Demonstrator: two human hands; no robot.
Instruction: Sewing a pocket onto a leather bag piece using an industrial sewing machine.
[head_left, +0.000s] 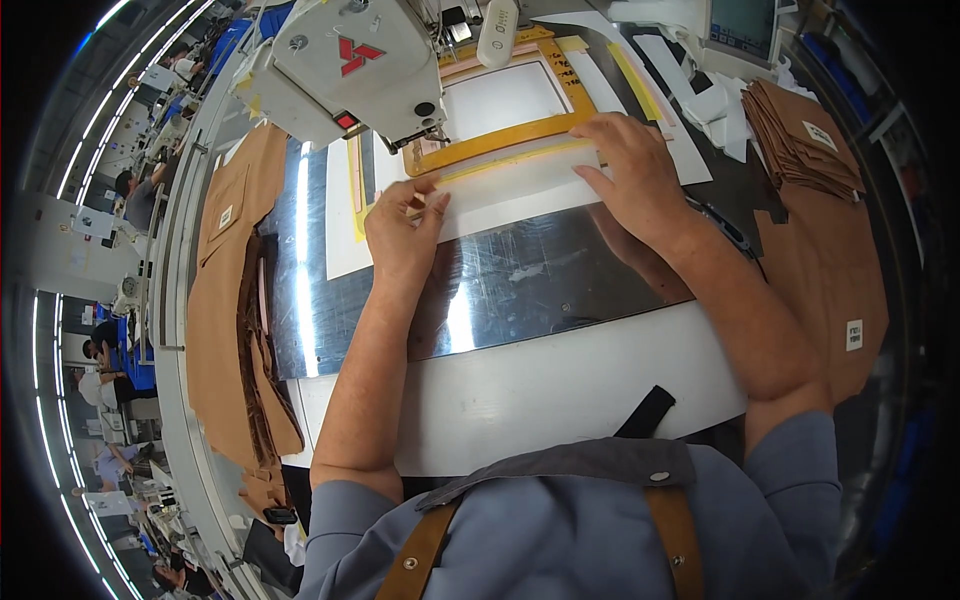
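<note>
A yellow-orange clamp frame (510, 142) lies under the sewing machine head (350, 70), around a white panel. Below its near bar is a translucent template sheet (520, 178) with a yellow-edged slot. My left hand (403, 228) is at the frame's near left corner, its fingers bent and the thumb a little apart from them; no held thing shows. At the near right corner, my right hand (637, 178) rests its fingertips by the frame's bar, thumb spread away over the sheet. Whether the left fingertips touch the sheet is unclear.
Brown fabric pieces (225, 330) hang at the left; a stack of folded brown pieces (800, 140) lies at the right. A shiny metal plate (520, 280) covers the table before me. A dark pen-like tool (728, 228) lies beside my right forearm. A screen (740, 25) stands far right.
</note>
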